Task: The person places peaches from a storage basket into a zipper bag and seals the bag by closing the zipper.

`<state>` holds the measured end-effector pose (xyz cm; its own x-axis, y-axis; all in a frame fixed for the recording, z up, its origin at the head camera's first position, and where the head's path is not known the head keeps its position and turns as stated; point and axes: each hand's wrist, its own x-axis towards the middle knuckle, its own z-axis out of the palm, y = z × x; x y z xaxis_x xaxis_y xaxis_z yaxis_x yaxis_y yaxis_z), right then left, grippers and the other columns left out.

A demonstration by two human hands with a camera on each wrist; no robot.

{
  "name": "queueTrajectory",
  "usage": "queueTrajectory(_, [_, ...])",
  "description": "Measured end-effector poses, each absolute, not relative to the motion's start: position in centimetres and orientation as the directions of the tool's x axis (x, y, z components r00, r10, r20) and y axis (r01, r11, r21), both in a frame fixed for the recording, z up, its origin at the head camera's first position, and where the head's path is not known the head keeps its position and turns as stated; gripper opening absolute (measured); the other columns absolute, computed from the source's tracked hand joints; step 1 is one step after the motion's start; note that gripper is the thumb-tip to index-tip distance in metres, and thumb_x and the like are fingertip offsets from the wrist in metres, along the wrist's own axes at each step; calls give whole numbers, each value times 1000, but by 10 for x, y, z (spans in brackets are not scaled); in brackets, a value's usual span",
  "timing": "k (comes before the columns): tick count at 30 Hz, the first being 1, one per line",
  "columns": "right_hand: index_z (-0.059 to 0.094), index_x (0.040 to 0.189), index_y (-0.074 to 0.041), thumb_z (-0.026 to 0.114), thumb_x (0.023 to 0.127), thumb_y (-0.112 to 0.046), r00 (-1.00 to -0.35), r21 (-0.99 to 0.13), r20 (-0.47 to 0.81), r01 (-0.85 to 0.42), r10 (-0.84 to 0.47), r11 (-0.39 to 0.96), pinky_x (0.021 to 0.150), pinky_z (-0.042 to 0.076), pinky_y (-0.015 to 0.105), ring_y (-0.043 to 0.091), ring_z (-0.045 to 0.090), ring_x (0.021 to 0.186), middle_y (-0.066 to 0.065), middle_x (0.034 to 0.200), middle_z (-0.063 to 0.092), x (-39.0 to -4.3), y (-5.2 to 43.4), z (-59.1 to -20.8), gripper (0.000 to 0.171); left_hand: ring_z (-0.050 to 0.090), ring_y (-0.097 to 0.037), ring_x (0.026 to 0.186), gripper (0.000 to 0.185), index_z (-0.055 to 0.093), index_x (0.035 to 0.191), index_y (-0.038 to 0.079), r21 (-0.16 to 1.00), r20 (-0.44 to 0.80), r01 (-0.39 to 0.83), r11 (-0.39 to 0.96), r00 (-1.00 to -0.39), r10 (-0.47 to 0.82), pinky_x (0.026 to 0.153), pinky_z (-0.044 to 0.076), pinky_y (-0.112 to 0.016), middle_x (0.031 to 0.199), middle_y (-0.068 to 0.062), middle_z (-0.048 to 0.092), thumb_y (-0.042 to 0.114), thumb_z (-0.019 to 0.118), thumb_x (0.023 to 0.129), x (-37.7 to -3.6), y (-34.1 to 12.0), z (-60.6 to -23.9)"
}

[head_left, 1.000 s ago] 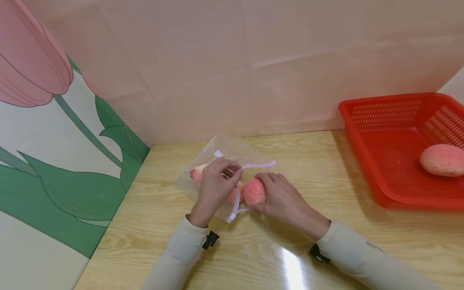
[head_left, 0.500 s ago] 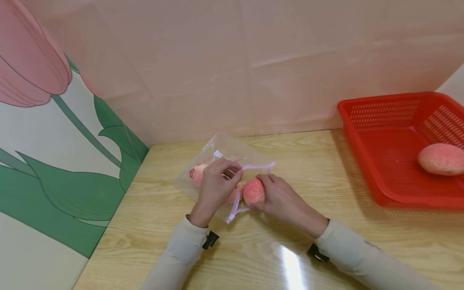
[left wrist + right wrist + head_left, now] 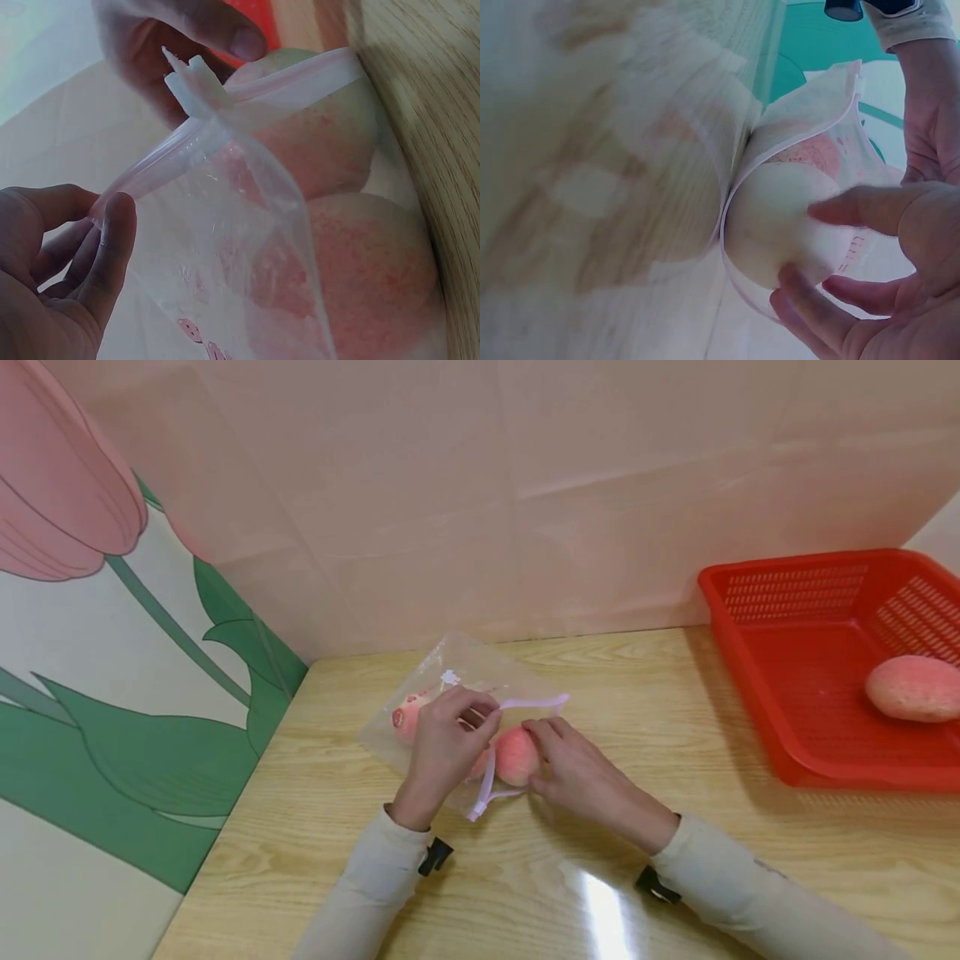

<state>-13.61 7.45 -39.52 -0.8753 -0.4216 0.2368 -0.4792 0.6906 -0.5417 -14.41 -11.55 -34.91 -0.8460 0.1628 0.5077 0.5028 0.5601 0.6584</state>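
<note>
Since the earlier frames the peach (image 3: pixel 516 755) has slid further left, now sitting in the mouth of the bag (image 3: pixel 450 693) rather than just outside it, and the right hand (image 3: pixel 577 768) has followed it in; the left hand (image 3: pixel 444 747) has hardly shifted.

Left hand: fingers curled, pinching the upper lip of the bag's zip strip (image 3: pixel 525 702) and lifting it so the mouth gapes. In the left wrist view the strip runs from the left hand's thumb (image 3: pixel 112 232) up to the slider (image 3: pixel 191 82), with the clear film hanging below it.

Right hand: fingertips bent around the peach, pressing it in through the opening; the right wrist view shows the peach (image 3: pixel 780 225) ringed by the bag's rim, thumb above and a finger (image 3: pixel 810 315) below it.

A second peach (image 3: pixel 408 718) already lies deep inside the bag, toward its closed end; in the left wrist view the two fruits sit touching behind the film. The bag lies flat on the tabletop (image 3: pixel 525 893) near the back wall.

Well apart to the right stands a red basket (image 3: pixel 750 635) with a third peach (image 3: pixel 913 687) in it. A tulip mural (image 3: pixel 112 652) covers the left wall.
</note>
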Motion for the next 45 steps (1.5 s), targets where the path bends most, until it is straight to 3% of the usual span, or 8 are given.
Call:
queueTrajectory(4, [54,131,-2,74,80,-2,-879,-586,247,-471,-408,659,82,61,38,28,67,101,16,120,58,-136,75,-396,55,70,-17,70,4,74,89,6,654,515,505,563,-843,159,63,58,-20,84,-8,70,5,75,85,-144,-116,-349])
queueTrajectory(12, [60,100,-13,79,81,-16,-901,-536,196,-429,-388,727,65,52,30,14,60,79,3,95,65,-136,77,-393,27,70,-18,70,4,74,90,5,653,524,504,565,-840,143,62,58,-19,85,-9,70,5,75,86,-143,-118,-346])
queueTrajectory(19, [67,87,-21,77,82,-21,-881,-508,149,-458,-450,729,66,53,29,9,64,77,-7,84,70,-132,73,-391,11,70,-16,69,4,74,91,5,641,517,495,586,-843,147,62,58,-18,84,-8,70,6,74,87,-144,-119,-345])
queueTrajectory(26, [74,97,-19,76,85,-21,-861,-491,152,-492,-485,719,70,57,34,16,72,85,-4,93,77,-129,71,-391,13,70,-17,69,4,74,90,5,637,526,502,585,-838,146,62,58,-18,84,-8,70,6,75,86,-144,-119,-345])
queueTrajectory(29, [71,116,-14,75,86,-23,-851,-489,111,-496,-512,718,75,58,38,20,72,93,0,104,76,-128,71,-391,31,70,-17,69,4,74,90,5,643,527,506,575,-837,147,62,58,-19,85,-8,70,6,75,86,-144,-119,-344])
queueTrajectory(35, [45,148,-14,71,91,-30,-815,-471,10,-515,-579,716,104,51,50,29,59,127,8,136,63,-125,73,-393,64,71,-17,71,5,74,91,6,638,527,506,581,-837,151,63,58,-19,86,-8,71,7,75,86,-143,-120,-344])
queueTrajectory(38, [46,149,-14,69,93,-33,-813,-444,-2,-521,-582,729,109,46,52,31,51,135,9,148,53,-123,75,-392,63,71,-17,71,5,74,91,6,629,531,508,588,-833,153,63,58,-18,86,-8,71,7,75,86,-143,-121,-343])
queueTrajectory(45, [53,142,-10,68,93,-33,-836,-439,18,-499,-548,747,107,47,55,34,53,132,12,143,57,-121,88,-377,55,70,-16,70,6,74,91,6,632,535,512,582,-831,150,64,58,-19,85,-7,71,8,76,86,-144,-121,-345])
